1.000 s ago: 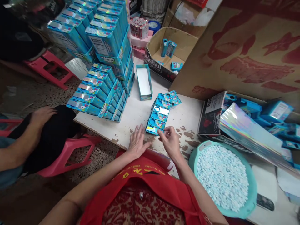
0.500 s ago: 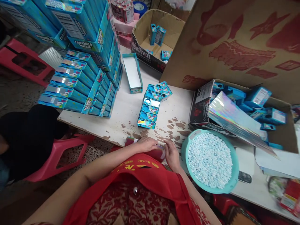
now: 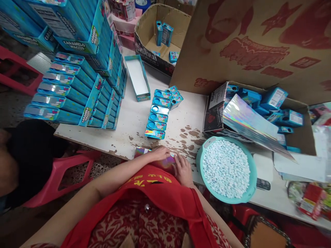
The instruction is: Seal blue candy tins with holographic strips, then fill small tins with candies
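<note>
A shiny holographic sheet [image 3: 167, 162] with a pinkish sheen lies at the table's front edge, close against the red apron. My left hand [image 3: 158, 153] rests over its middle, fingers stretched to the right and lying on it. My right hand [image 3: 184, 170] is at the sheet's right end, its fingers bent over the edge and the thumb on the near side; the exact fingertip contact is small. Ahead of my hands stands a row of blue candy tins [image 3: 158, 117], with a few more tins [image 3: 175, 96] at its back right.
A turquoise basin [image 3: 200, 162] of pale candies stands to the right. Behind it, a carton [image 3: 217, 106] of blue tins carries another holographic sheet [image 3: 248, 120]. Stacked display boxes [image 3: 88, 110] fill the left. An open blue tray [image 3: 138, 77] and a larger carton [image 3: 148, 55] stand behind.
My right hand has moved left onto the sheet's right end, its fingers now nearer my left hand. My left hand stays on the sheet. The view has shifted slightly right.
</note>
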A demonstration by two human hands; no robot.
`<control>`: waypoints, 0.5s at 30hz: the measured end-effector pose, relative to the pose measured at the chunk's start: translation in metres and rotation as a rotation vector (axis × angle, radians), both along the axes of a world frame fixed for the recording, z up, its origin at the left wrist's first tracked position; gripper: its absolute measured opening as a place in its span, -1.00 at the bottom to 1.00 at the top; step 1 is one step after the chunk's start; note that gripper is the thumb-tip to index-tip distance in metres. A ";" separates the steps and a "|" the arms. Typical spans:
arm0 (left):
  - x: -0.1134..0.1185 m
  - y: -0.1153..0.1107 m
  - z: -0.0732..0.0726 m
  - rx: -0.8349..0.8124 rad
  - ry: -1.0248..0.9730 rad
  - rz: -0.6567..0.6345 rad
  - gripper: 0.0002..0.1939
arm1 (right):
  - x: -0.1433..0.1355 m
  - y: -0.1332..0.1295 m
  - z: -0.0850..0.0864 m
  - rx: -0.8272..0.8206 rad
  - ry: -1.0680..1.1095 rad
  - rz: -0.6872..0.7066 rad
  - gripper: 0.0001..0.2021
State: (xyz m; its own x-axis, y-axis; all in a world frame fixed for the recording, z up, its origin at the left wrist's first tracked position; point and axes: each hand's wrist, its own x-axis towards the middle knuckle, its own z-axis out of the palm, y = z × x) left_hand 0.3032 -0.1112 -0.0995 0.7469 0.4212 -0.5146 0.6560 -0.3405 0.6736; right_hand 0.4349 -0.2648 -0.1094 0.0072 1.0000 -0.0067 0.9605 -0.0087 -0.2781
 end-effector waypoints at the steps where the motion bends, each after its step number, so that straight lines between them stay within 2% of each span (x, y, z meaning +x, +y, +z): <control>1: 0.000 0.000 -0.001 -0.003 0.002 0.001 -0.75 | 0.001 -0.001 0.000 0.001 0.000 0.012 -0.64; 10: -0.001 0.001 -0.005 -0.034 -0.016 0.012 -0.75 | -0.001 0.003 0.013 0.034 0.030 0.042 -0.80; 13: -0.001 0.001 -0.006 -0.047 -0.010 0.011 -0.75 | 0.003 0.006 0.025 -0.027 0.030 0.005 -0.78; 15: -0.002 0.001 -0.003 -0.044 -0.001 0.014 -0.74 | 0.008 0.010 0.038 -0.053 0.109 -0.045 -0.78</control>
